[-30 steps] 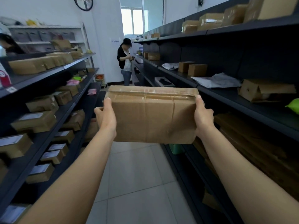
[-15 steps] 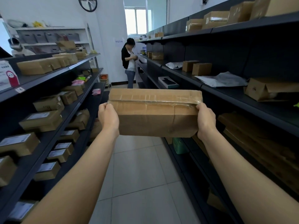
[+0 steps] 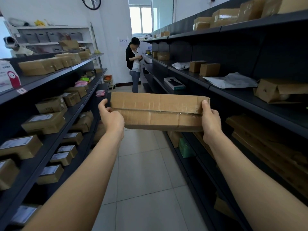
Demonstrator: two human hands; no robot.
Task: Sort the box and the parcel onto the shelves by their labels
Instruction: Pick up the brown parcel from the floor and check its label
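I hold a brown taped cardboard box (image 3: 158,110) out in front of me at chest height, in the middle of the aisle. My left hand (image 3: 110,118) grips its left end and my right hand (image 3: 210,121) grips its right end. The box is tipped so its taped top and near side both face me; no label shows on these faces. Dark shelves on the left (image 3: 55,114) carry several labelled brown boxes. Dark shelves on the right (image 3: 241,95) hold a few boxes and grey plastic parcels (image 3: 231,80).
A person in a black cardigan (image 3: 134,64) stands at the far end of the aisle. Another person (image 3: 15,47) is behind the left shelf. The tiled floor (image 3: 145,180) runs between the shelf rows. A green box (image 3: 185,147) sits low on the right.
The box has been tipped away from me, so its top flap shows more and its front face less. I have moved a little down the aisle.
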